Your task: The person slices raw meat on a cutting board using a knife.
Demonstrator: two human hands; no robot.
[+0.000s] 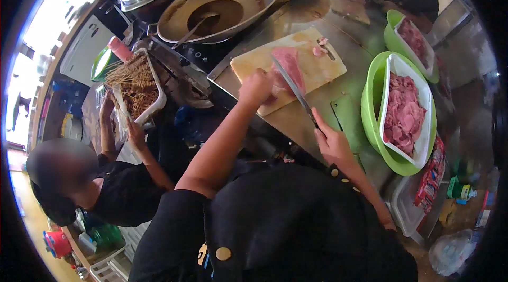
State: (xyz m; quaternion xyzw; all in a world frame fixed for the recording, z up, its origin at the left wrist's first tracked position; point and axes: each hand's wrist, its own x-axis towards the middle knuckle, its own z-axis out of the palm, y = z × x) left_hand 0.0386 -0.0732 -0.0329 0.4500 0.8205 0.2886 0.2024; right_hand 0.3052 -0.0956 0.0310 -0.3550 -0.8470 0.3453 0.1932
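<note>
My right hand [334, 144] is wrapped round the dark handle of a long kitchen knife [290, 81]. The blade lies across a slab of raw pink meat [292, 65] on a wooden cutting board [323, 74]. With curled fingers, my left hand [256, 89] grips the near left side of the meat; its fingertips are partly hidden. Small meat trimmings [319, 49] sit near the board's handle slot. To the right of my knife hand, a green basin [369, 107] holds a white tray [389, 65] heaped with sliced raw meat [405, 115].
A wide pan [177, 14] of brown sauce with a ladle [194, 29] stands behind the board. On the left, a co-worker's hands [135, 133] are at a tray of skewers [155, 103]. Another green basin [392, 17] and a red packet [431, 176] are at the right.
</note>
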